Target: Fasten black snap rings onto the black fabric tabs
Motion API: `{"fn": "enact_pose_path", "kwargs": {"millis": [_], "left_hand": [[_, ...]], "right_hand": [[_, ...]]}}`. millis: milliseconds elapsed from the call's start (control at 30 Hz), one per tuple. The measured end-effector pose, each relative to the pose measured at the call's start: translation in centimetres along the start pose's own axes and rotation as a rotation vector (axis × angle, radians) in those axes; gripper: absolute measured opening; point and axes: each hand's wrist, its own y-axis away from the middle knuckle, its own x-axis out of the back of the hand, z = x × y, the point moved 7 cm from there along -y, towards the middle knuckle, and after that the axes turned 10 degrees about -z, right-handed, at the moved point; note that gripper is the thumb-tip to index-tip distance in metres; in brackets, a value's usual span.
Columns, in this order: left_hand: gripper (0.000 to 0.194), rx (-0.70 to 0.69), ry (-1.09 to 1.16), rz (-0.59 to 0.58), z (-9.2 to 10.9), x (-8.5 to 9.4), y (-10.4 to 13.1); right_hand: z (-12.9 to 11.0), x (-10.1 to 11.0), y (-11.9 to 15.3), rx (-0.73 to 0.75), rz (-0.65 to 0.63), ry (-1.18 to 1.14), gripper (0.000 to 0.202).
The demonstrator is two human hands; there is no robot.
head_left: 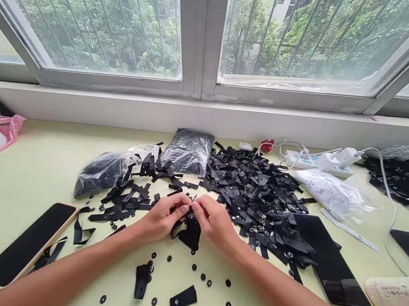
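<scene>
Bare forearms point(73, 272) reach over a table point(43, 163), where left hand point(163, 215) and right hand point(215, 223) both pinch a black strip point(190, 234) between their fingers point(180, 212); it seems light and soft, best gripped by its edges.

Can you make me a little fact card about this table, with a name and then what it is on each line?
Left hand: left hand, pinching a black strip
Right hand: right hand, pinching close beside it
Biggest heap: pile of black strips, beyond the right hand
Small bits: round discs, scattered in front
Letter: white M on a loose strip
Left side: phone, screen dark
Right side: cup with a red mark
Back: power strip with white chargers
Behind table: window, greenery outside
</scene>
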Motion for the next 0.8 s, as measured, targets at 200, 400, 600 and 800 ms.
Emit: {"fn": "enact_pose_path", "kwargs": {"millis": [200, 400, 600, 800], "left_hand": [[0.033, 0.007, 0.01, -0.051, 0.3, -0.1, -0.4], [0.037, 0.019, -0.077, -0.09, 0.0, -0.4, -0.7], [0.044, -0.033, -0.079, -0.132, 0.2, -0.3, -0.4], [0.04, 0.001, 0.01, -0.169, 0.2, -0.5, -0.3]], "right_hand": [[0.4, -0.5, 0.2, -0.034, 0.009, 0.083, 0.032], [0.6, -0.7, 0.2, -0.033, 0.072, 0.248, 0.032], [-0.1, -1.2, 0.3, 0.057, 0.028, 0.246, 0.03], [0.8, -0.8, 0.1, 0.007, 0.038, 0.065, 0.035]]}}
